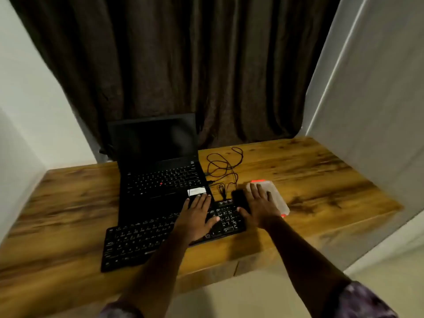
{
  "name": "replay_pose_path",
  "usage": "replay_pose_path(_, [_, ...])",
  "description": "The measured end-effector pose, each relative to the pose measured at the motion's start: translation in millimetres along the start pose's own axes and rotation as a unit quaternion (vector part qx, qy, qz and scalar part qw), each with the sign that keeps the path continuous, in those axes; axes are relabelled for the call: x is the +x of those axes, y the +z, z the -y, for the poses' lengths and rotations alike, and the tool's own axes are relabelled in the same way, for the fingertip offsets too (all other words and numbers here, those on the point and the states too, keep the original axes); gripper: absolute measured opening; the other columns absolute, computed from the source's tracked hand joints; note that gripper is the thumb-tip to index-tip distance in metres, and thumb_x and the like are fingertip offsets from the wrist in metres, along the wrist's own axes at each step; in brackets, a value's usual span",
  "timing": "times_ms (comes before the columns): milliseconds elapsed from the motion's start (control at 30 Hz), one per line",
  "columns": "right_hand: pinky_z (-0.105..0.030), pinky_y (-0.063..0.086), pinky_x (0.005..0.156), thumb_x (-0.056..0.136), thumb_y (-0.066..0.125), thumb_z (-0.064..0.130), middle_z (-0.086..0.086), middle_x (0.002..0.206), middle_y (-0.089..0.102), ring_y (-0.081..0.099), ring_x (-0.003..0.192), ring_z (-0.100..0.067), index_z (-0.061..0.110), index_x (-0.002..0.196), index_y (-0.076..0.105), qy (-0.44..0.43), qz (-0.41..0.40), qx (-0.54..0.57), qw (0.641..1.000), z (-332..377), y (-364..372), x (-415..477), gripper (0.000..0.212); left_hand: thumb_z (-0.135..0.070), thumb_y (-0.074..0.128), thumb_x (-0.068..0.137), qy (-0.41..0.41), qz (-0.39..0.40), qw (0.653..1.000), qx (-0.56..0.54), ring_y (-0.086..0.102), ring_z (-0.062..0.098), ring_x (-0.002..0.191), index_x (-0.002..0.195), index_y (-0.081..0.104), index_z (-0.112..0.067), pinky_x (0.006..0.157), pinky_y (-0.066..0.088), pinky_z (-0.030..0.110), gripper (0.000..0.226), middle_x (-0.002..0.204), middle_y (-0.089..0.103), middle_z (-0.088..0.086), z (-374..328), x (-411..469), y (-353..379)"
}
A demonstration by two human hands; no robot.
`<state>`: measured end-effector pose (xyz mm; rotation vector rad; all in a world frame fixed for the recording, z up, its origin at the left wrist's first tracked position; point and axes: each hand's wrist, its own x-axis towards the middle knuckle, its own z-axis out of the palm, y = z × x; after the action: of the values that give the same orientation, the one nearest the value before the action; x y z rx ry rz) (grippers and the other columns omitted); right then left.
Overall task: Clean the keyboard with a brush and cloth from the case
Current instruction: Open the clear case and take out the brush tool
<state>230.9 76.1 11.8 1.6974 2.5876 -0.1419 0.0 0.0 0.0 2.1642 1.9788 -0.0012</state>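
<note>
1. Patterned purple-grey sleeves, one on each arm, at the lower edge of the view; bare forearms reach forward from them.
2. Wood-grain brown worktop, carrying every item listed below.
3. Flat black full-size keyboard, near the front edge of the worktop, set at a slight angle. Its far left part overlaps the front of the laptop.
4. Left hand, palm down over the right part of the keyboard. Fingers straight and slightly spread, holding nothing; fingertips reach the laptop's front corner.
5. Right hand, palm down. Fingers straight and spread wide, holding nothing, lying across the case; actual contact cannot be told.
6. Translucent rectangular plastic case with orange clips, lid down, just right of the keyboard's far right corner.
7. Dark blurred object, between keyboard and case, partly under the right hand; kind not discernible.
8. Small white rectangular label, on the laptop's near right corner.
9. Open black laptop with dark screen, behind the keyboard.
10. Thin black cable in loose loops, right of the laptop.
11. Dark brown pleated curtain, behind the worktop.
</note>
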Motion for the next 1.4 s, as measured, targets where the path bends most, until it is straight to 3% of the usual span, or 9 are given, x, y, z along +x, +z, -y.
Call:
replay_pose_path(233, [-0.063, 0.024, 0.112, 0.092, 0.047, 0.059, -0.01, 0.164, 0.004, 0.005, 0.149, -0.043, 0.033, 0.156, 0.001, 0.112, 0.027, 0.045, 0.992, -42.9, 10.2, -19.2, 0.083, -0.061, 0.027, 0.102, 0.047, -0.012, 0.999, -0.008, 0.001, 0.022, 0.154, 0.16, 0.004, -0.014, 0.125, 0.003, 0.046, 0.078, 0.168, 0.002, 0.007, -61.5, 47.7, -4.5])
replay_pose_path(433, [-0.066, 0.016, 0.114, 0.07, 0.037, 0.066, 0.001, 0.163, 0.013, 0.006, 0.15, -0.034, 0.038, 0.156, 0.009, 0.079, 0.026, 0.087, 0.993, -60.9, 2.9, -17.1, 0.095, -0.057, 0.031, 0.102, 0.056, -0.012, 0.998, -0.022, 0.003, 0.022, 0.154, 0.16, 0.01, -0.015, 0.124, 0.003, 0.044, 0.075, 0.167, 0.007, 0.005, -89.7, 79.2, -6.3])
replay_pose_path(533, [-0.06, 0.016, 0.117, 0.083, 0.047, 0.059, 0.004, 0.166, 0.003, -0.001, 0.152, -0.029, 0.038, 0.156, 0.006, 0.055, 0.044, 0.081, 0.994, -74.6, 6.7, -19.4, 0.086, -0.051, 0.031, 0.105, 0.046, -0.015, 0.998, -0.034, 0.007, 0.023, 0.153, 0.16, 0.014, -0.021, 0.123, 0.006, 0.044, 0.065, 0.168, 0.007, 0.001, -100.6, 99.7, -14.3])
replay_pose_path(733, [-0.05, 0.003, 0.122, 0.092, 0.052, 0.048, -0.005, 0.166, -0.006, -0.009, 0.152, -0.024, 0.014, 0.157, -0.002, 0.024, 0.082, 0.109, 0.99, -92.3, 7.3, -28.0, 0.091, -0.051, 0.029, 0.105, 0.08, 0.071, 0.994, 0.037, 0.008, 0.022, 0.153, 0.16, 0.011, -0.026, 0.119, 0.018, 0.05, 0.063, 0.168, -0.003, -0.006, -122.8, 140.8, -16.5])
replay_pose_path(833, [-0.039, 0.015, 0.122, 0.095, 0.05, 0.036, -0.014, 0.165, -0.001, 0.007, 0.152, -0.027, 0.005, 0.155, -0.004, 0.037, 0.071, 0.135, 0.988, -97.0, 8.5, -37.6, 0.087, -0.054, 0.034, 0.103, 0.078, 0.073, 0.992, 0.063, 0.015, 0.023, 0.151, 0.159, 0.017, -0.025, 0.117, 0.023, 0.049, 0.065, 0.168, 0.0, -0.007, -127.4, 147.2, -17.5])
replay_pose_path(1033, [-0.038, 0.04, 0.106, 0.097, 0.051, 0.026, -0.015, 0.158, 0.031, 0.041, 0.139, -0.032, 0.014, 0.152, 0.027, 0.052, 0.008, 0.107, 0.993, -95.5, 4.0, -49.8, 0.061, -0.055, 0.041, 0.101, 0.067, 0.107, 0.991, 0.051, 0.007, 0.022, 0.153, 0.16, 0.009, -0.023, 0.118, 0.019, 0.05, 0.075, 0.167, -0.007, -0.008, -131.0, 156.3, -23.3])
replay_pose_path(1200, [-0.039, 0.036, 0.114, 0.099, 0.052, 0.029, -0.012, 0.153, 0.04, 0.027, 0.147, -0.024, 0.012, 0.145, 0.043, 0.016, -0.007, 0.09, 0.996, -99.0, 8.2, -46.0, 0.049, -0.052, 0.052, 0.098, 0.066, 0.128, 0.99, -0.014, 0.001, 0.02, 0.154, 0.16, 0.004, -0.019, 0.122, 0.015, 0.051, 0.086, 0.167, -0.009, -0.006, -125.9, 168.1, -22.6])
replay_pose_path(1333, [-0.03, 0.023, 0.118, 0.096, 0.053, 0.044, 0.006, 0.164, 0.017, 0.007, 0.152, -0.014, 0.024, 0.121, 0.066, -0.015, -0.005, 0.077, 0.997, -107.5, 19.0, -52.6, 0.034, -0.038, 0.058, 0.098, 0.084, 0.097, 0.988, -0.086, 0.024, 0.026, 0.148, 0.157, 0.021, -0.011, 0.119, 0.027, 0.042, 0.075, 0.164, 0.02, 0.007, -121.8, 177.3, -17.9])
replay_pose_path(1400, [-0.027, 0.022, 0.117, 0.093, 0.056, 0.047, 0.009, 0.163, 0.019, 0.009, 0.152, -0.013, 0.032, 0.117, 0.07, -0.024, -0.011, 0.087, 0.996, -107.4, 17.5, -55.9, 0.031, -0.027, 0.052, 0.102, 0.066, 0.037, 0.986, -0.152, 0.05, 0.029, 0.129, 0.15, 0.037, -0.015, 0.101, 0.045, 0.038, 0.052, 0.149, 0.046, 0.011, -121.0, 179.8, -10.3])
